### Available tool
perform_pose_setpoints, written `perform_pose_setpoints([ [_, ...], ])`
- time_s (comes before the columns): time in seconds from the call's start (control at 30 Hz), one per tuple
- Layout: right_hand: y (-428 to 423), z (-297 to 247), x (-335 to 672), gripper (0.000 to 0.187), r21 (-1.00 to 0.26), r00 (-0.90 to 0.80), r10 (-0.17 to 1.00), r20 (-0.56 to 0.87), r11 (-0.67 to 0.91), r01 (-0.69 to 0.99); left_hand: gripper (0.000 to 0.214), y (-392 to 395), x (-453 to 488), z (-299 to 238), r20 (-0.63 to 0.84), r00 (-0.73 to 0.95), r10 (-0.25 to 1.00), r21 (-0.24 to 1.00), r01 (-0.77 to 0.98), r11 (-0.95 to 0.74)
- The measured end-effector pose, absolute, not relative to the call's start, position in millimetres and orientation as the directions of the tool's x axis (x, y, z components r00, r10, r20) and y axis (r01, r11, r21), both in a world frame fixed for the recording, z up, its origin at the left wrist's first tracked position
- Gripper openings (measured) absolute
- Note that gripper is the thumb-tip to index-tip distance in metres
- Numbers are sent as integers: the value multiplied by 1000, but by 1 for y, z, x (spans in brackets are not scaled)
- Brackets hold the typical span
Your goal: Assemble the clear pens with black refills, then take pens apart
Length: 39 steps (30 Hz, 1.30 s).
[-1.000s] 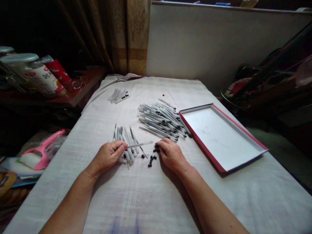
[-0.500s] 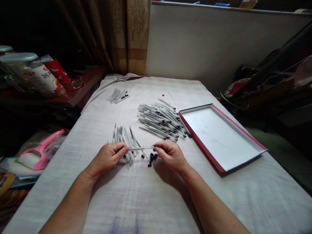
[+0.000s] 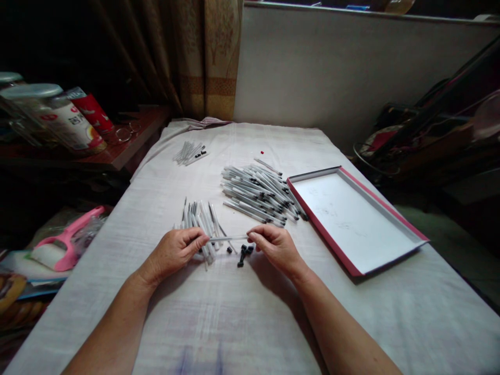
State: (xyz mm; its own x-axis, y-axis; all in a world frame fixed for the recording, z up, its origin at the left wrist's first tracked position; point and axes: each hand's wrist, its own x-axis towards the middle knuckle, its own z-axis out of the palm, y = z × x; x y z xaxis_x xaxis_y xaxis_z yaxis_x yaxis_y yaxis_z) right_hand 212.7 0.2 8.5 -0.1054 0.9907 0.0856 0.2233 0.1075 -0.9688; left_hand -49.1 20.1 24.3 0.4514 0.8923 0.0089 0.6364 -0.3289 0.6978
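A slim, pale pen barrel [image 3: 229, 238] is stretched level between my two hands above the cloth. My left hand [image 3: 183, 248] pinches its left end, and my right hand [image 3: 275, 246] closes on its right end; the fingertips cover both ends. Behind and under my left hand lies a loose heap of clear tubes and dark refills [image 3: 201, 213]. Small black caps [image 3: 242, 255] lie on the cloth below the barrel, close to my right fingers. Farther back rests a big pile of pens [image 3: 258, 190] with black ends, mostly pointing right.
A shallow pink-edged box lid [image 3: 344, 224] lies at the right. Thin tubes with a few black pieces [image 3: 189, 153] sit far left, and a red cap [image 3: 262, 152] at the back. Jars [image 3: 66, 120] stand on a side cabinet; a pink-handled tool [image 3: 70, 239] is beside the bed.
Almost nothing differs. Both hands still hold the pen barrel in the same place, and the whole view has shifted only slightly.
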Motion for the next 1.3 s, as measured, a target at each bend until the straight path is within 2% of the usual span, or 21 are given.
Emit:
perform_pose_setpoints([
  [0.4, 1, 6, 211, 18, -985, -94, 995, 25, 41, 168, 41, 21, -48, 25, 18, 456, 890, 689, 639, -341],
  [0.53, 3, 10, 215, 20, -990, -41, 999, 27, 32, 138, 41, 22, -53, 29, 12, 420, 908, 697, 647, -309],
  [0.77, 13, 15, 230, 25, -999, 207, 977, 45, 40, 27, 45, 33, -82, 36, 54, 257, 965, 729, 650, -214],
  [0.9, 12, 11, 230, 22, -992, 261, 958, 118, 102, 74, 46, 37, -90, 33, 46, 81, 996, 767, 635, -87],
  [1.03, 6, 5, 224, 15, -923, 142, 953, 269, 213, 321, 47, 38, -85, 29, -21, -49, 999, 854, 518, 43],
  [1.17, 0, 3, 219, 11, -663, -115, 877, 467, 433, 611, 49, 35, -76, 29, -116, -16, 993, 921, 373, 114],
  [1.23, -2, 3, 218, 11, -562, -230, 849, 475, 494, 663, 50, 33, -73, 30, -165, 18, 986, 930, 335, 150],
  [1.3, -4, 4, 217, 10, -522, -310, 849, 427, 512, 682, 49, 32, -71, 31, -207, 50, 977, 932, 314, 181],
])
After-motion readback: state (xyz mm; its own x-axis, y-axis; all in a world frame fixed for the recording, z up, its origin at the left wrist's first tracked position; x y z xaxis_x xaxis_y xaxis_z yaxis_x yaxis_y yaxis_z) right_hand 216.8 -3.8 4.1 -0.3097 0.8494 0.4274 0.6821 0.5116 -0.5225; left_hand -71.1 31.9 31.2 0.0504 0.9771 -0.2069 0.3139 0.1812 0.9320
